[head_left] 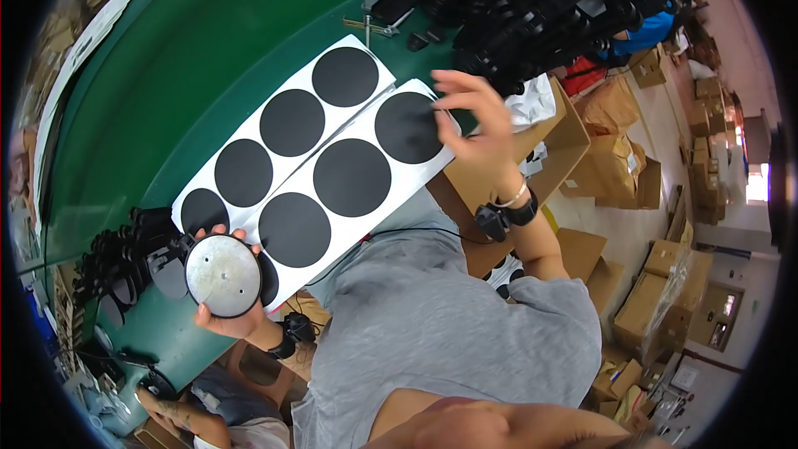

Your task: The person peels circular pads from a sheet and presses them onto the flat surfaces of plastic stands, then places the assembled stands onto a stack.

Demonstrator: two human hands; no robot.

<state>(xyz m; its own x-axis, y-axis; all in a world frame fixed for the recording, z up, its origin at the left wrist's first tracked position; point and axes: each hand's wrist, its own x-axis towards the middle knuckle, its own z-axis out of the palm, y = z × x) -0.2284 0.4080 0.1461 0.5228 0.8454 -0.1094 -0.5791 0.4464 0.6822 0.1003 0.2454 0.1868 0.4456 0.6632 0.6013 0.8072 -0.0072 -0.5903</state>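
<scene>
My left hand (238, 327) grips a round metal disc (223, 276) with a dark rim by its edge, its pale, flat face and small holes turned up. Two white sheets lie side by side on the green table: a far sheet (328, 113) and a near sheet (339, 229), each with a row of large black circles. At the right end of the near sheet, my right hand (482, 129) is at the edge of the last black circle (406, 129). Its fingers are apart and slightly blurred; nothing shows in them. The disc covers part of the sheets' left end.
A pile of black parts (557, 17) stands at the far right of the table (191, 100). More black round-based parts (125, 270) are at the left. Cardboard boxes (573, 145) stand to my right. Another person's arm (187, 420) shows at lower left.
</scene>
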